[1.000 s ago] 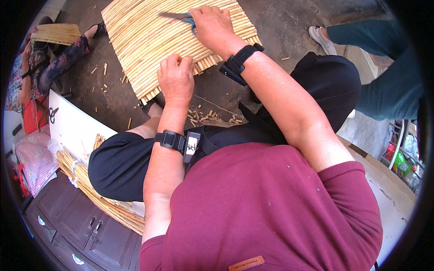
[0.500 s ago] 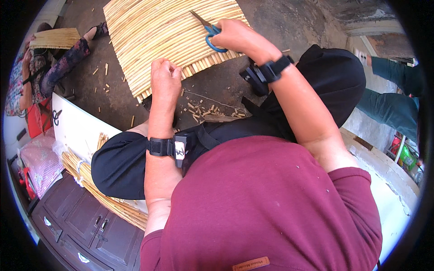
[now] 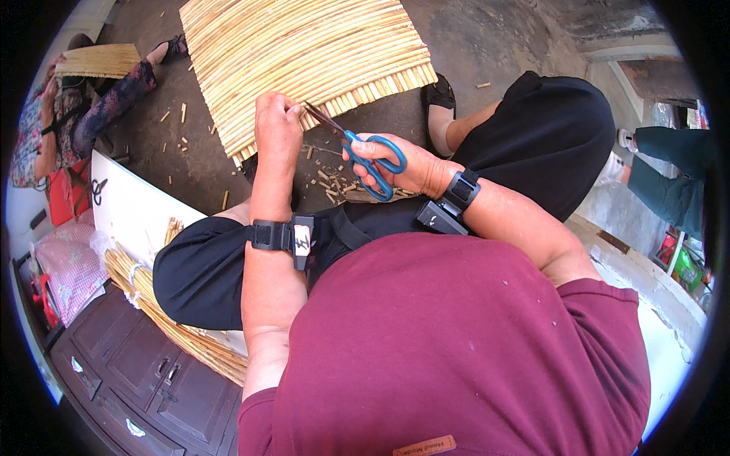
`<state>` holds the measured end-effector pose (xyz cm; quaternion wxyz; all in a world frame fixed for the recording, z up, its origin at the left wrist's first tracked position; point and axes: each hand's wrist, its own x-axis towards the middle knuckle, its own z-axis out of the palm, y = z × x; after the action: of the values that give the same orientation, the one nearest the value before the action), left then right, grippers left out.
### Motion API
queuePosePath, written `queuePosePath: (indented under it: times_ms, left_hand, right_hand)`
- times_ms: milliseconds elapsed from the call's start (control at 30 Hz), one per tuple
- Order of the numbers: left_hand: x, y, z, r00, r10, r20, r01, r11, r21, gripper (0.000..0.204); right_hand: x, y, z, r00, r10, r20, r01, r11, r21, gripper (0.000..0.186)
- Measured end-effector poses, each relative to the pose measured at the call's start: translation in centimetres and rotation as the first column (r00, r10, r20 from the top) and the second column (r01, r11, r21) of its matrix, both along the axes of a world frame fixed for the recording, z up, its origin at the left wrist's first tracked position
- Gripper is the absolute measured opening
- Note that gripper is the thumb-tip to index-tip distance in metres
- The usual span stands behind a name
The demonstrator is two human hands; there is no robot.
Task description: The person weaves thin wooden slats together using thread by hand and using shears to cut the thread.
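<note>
A mat of straight pale-yellow stalks [image 3: 304, 57], laid side by side, stretches out before me with its near edge at my hands. My left hand [image 3: 278, 129] is closed at that near edge, fingertips pinched together; whatever is between them is hidden or too thin to see. In my right hand [image 3: 414, 169] is a pair of scissors [image 3: 348, 136] with blue loop handles and dark blades. The blades point up and left, their tips right beside my left fingertips.
Short cut stalk pieces [image 3: 328, 182] litter the dark floor. A bundle of stalks [image 3: 175, 327] lies to my left by a white board [image 3: 125, 213], where black scissors [image 3: 97, 190] rest. Far left, another person [image 3: 53, 137] holds a similar mat; teal-clad legs [image 3: 669, 182] show at right.
My right hand has brought the scissors from above the mat down and toward me, turning the blades toward my left hand. The left hand stays nearly in place, still closed.
</note>
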<state>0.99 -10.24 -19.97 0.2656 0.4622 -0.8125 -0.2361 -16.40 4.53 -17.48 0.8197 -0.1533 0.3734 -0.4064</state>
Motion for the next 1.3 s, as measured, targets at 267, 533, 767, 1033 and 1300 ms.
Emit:
queuePosePath:
  times_ms: [267, 533, 767, 1033, 1300]
  left_hand:
    - [0.1, -0.1, -0.2, 0.999, -0.004, 0.053, 0.005, 0.999, -0.031, 0.007]
    - [0.0, -0.1, -0.1, 0.998, 0.031, 0.055, -0.033, 0.999, 0.033, 0.008]
    - [0.0, -0.1, -0.2, 0.998, 0.024, 0.054, -0.026, 0.999, 0.025, 0.008]
    - [0.1, 0.0, -0.5, 0.999, -0.009, 0.046, 0.006, 0.999, 0.053, 0.007]
    - [-0.2, 0.3, -0.2, 1.0, -0.022, 0.019, 0.022, 0.999, 0.038, 0.009]
  right_hand:
    - [0.3, 0.1, -0.3, 0.999, -0.015, 0.042, 0.014, 0.999, 0.029, 0.038]
    - [0.3, 0.2, 0.0, 0.998, -0.054, 0.043, 0.051, 0.997, 0.052, 0.038]
    - [0.3, 0.1, -0.1, 0.997, -0.049, 0.057, 0.047, 0.998, 0.047, 0.036]
    - [1.2, -0.4, -1.7, 0.983, -0.104, 0.151, 0.106, 0.994, -0.006, 0.036]
    - [1.5, -1.0, -4.3, 0.962, -0.127, 0.24, 0.13, 0.992, 0.006, 0.046]
